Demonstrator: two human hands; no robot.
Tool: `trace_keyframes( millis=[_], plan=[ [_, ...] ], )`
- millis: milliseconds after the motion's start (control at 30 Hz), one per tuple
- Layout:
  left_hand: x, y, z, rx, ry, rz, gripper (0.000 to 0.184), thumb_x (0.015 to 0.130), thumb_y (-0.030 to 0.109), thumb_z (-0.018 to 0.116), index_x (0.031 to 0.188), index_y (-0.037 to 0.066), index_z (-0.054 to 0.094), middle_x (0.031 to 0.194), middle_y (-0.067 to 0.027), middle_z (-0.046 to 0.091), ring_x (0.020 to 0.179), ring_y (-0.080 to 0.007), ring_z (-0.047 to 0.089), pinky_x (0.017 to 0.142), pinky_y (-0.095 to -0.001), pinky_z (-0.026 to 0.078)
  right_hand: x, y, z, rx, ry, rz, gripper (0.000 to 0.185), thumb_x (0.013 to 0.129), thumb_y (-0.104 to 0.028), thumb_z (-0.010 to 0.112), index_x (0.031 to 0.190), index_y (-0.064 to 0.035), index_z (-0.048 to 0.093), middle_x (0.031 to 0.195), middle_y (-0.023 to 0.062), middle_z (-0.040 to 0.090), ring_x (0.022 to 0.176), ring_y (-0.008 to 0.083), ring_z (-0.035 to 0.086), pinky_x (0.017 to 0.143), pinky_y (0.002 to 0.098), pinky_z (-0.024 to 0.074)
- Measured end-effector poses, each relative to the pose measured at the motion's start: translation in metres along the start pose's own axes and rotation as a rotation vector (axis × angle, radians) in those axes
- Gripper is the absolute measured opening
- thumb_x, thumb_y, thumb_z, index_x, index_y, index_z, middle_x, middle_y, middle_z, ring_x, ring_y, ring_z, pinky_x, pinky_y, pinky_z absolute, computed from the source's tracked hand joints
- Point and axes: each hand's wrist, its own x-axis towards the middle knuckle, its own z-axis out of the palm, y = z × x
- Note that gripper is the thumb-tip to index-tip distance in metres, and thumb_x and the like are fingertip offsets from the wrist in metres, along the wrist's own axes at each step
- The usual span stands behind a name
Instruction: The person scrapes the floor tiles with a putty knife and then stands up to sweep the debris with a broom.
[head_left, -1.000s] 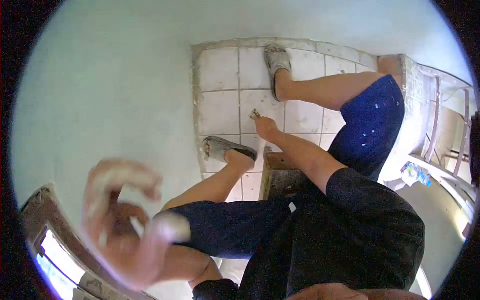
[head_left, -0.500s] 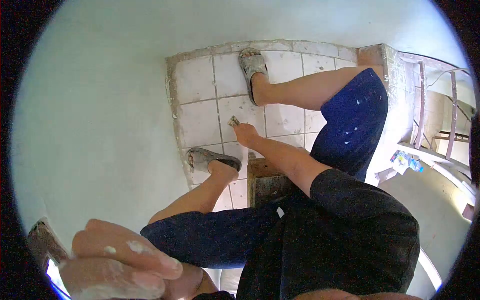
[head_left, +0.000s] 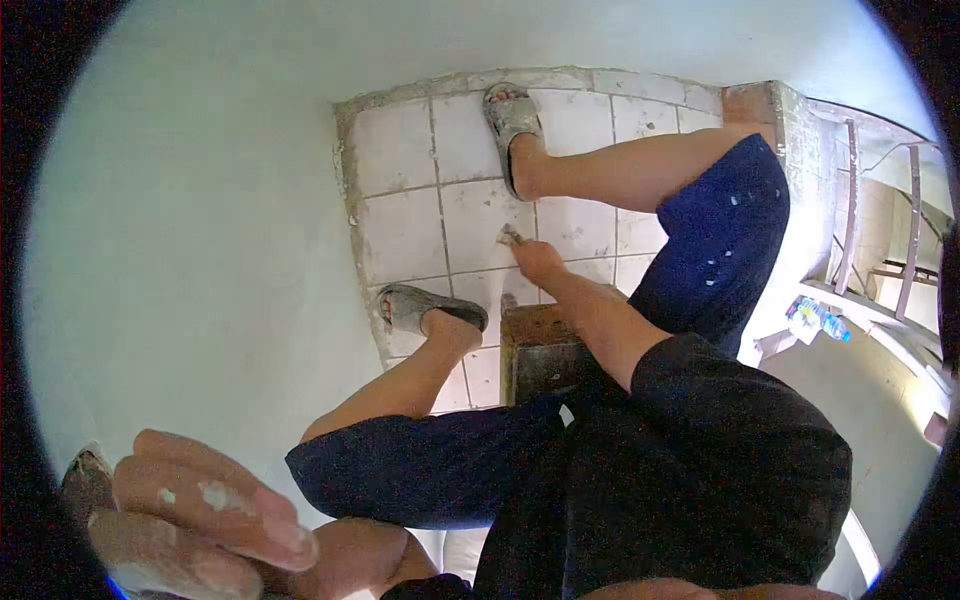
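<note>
My right hand (head_left: 540, 262) is closed around a small flat-ended tool (head_left: 509, 236), its pale tip low over the white floor tiles (head_left: 485, 215). The tool's exact kind is too small to tell. Close to the camera, at the lower left, my left hand (head_left: 205, 510) has its fingers curled and pressed together, smeared with white material. Whatever those fingers hold, if anything, is hidden. The pale wall (head_left: 190, 270) lies beyond the left hand.
My sandalled feet, one in a grey sandal (head_left: 430, 308), rest on the tiles. Between my legs stands a worn wooden block (head_left: 545, 350). To the right are a railing (head_left: 848, 200) and a plastic bottle (head_left: 832, 326) on a ledge. Walls border the floor.
My right hand has moved right with the tool, drawing slightly closer to my body. My left hand has shifted a little to the left, its fingers still curled.
</note>
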Motion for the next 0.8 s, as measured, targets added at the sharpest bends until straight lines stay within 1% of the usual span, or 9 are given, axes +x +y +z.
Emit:
trace_keyframes(
  millis=[167, 233, 300, 367, 467, 500, 533, 767, 800],
  plan=[
    [-0.025, 0.013, 0.004, 0.2, 0.197, 0.121, 0.051, 0.065, 0.01, 0.088, 0.104, -0.009, 0.06, 0.081, -0.0225, 0.067, 0.06, -0.0133, 0.063, 0.053, -0.0235, 0.055, 0.025, -0.035, -0.025, -0.087, -0.081, -0.143, 0.023, 0.081, -0.009, 0.056, 0.102, -0.0027, 0.064, 0.085, 0.0186, 0.068, 0.085, 0.0335, 0.069, 0.075, 0.0442, 0.0563],
    [-0.005, 0.059, 0.002, -0.028, 0.166, -0.661, 0.052, 0.066, 0.007, 0.086, 0.106, -0.009, 0.058, 0.089, -0.0239, 0.067, 0.061, -0.0173, 0.064, 0.065, -0.032, 0.059, 0.042, -0.047, -0.026, -0.138, -0.131, -0.201, 0.026, 0.081, -0.008, 0.056, 0.106, -0.0029, 0.062, 0.085, 0.0186, 0.068, 0.084, 0.0338, 0.069, 0.075, 0.0446, 0.0564],
    [-0.011, 0.05, 0.004, -0.168, 0.222, -0.56, 0.052, 0.068, 0.009, 0.085, 0.11, -0.008, 0.058, 0.098, -0.0252, 0.066, 0.062, -0.0189, 0.065, 0.069, -0.0352, 0.059, 0.049, -0.05, -0.018, -0.146, -0.094, -0.258, 0.02, 0.087, -0.016, 0.053, 0.099, -0.0055, 0.064, 0.086, 0.0173, 0.069, 0.081, 0.0341, 0.069, 0.07, 0.0467, 0.0567],
    [-0.021, 0.039, 0.003, -0.294, 0.28, -0.457, 0.053, 0.071, 0.011, 0.084, 0.114, -0.007, 0.057, 0.106, -0.0265, 0.065, 0.063, -0.0205, 0.066, 0.073, -0.0383, 0.059, 0.027, -0.03, -0.015, -0.133, -0.096, -0.292, 0.017, 0.084, -0.012, 0.055, 0.095, -0.0042, 0.066, 0.086, 0.0179, 0.069, 0.083, 0.0337, 0.069, 0.072, 0.0455, 0.0567],
    [-0.036, 0.019, -0.007, 1.058, 0.365, -0.313, 0.043, 0.076, 0.03, 0.075, 0.098, 0.0, 0.055, 0.086, -0.0106, 0.053, 0.076, -0.0149, 0.053, 0.056, -0.0222, 0.04, -0.006, 0.009, -0.006, -0.132, -0.188, -0.192, 0.013, 0.081, -0.009, 0.057, 0.081, -0.0046, 0.069, 0.085, 0.0177, 0.068, 0.085, 0.0322, 0.069, 0.071, 0.0441, 0.057],
    [-0.029, 0.012, -0.011, 1.159, 0.216, -0.319, 0.037, 0.078, 0.023, 0.072, 0.101, 0.0, 0.055, 0.096, -0.0094, 0.053, 0.081, -0.0115, 0.051, 0.059, -0.0225, 0.038, -0.006, 0.003, -0.01, -0.129, -0.192, -0.201, 0.013, 0.081, -0.009, 0.057, 0.081, -0.0046, 0.069, 0.085, 0.0177, 0.068, 0.085, 0.0322, 0.069, 0.071, 0.0441, 0.057],
    [-0.009, 0.021, -0.012, 0.911, 0.123, -0.642, 0.032, 0.077, 0.018, 0.07, 0.102, 0.003, 0.057, 0.099, -0.0054, 0.054, 0.083, -0.0101, 0.051, 0.059, -0.0236, 0.038, -0.007, -0.004, -0.019, -0.202, -0.213, -0.289, 0.012, 0.081, -0.01, 0.058, 0.082, -0.0047, 0.069, 0.086, 0.017, 0.069, 0.086, 0.0321, 0.069, 0.071, 0.0445, 0.057],
    [-0.01, -0.035, -0.031, 1.081, 0.097, -0.768, 0.031, 0.08, 0.028, 0.075, 0.099, 0.007, 0.062, 0.091, -0.001, 0.058, 0.081, -0.0094, 0.053, 0.051, -0.0227, 0.039, 0.037, -0.067, 0.022, -0.163, -0.232, -0.443, 0.014, 0.079, -0.012, 0.061, 0.085, -0.0047, 0.071, 0.091, 0.0165, 0.071, 0.082, 0.0341, 0.069, 0.072, 0.0452, 0.0567],
    [-0.011, -0.038, -0.037, 1.168, 0.082, -0.751, 0.033, 0.08, 0.031, 0.075, 0.098, 0.006, 0.062, 0.089, -0.002, 0.059, 0.079, -0.0101, 0.054, 0.051, -0.024, 0.04, 0.026, -0.062, 0.002, 0.008, -0.207, -0.242, 0.012, 0.08, -0.012, 0.06, 0.082, -0.0051, 0.069, 0.088, 0.0165, 0.07, 0.082, 0.0346, 0.069, 0.073, 0.0448, 0.0563]
  ],
)
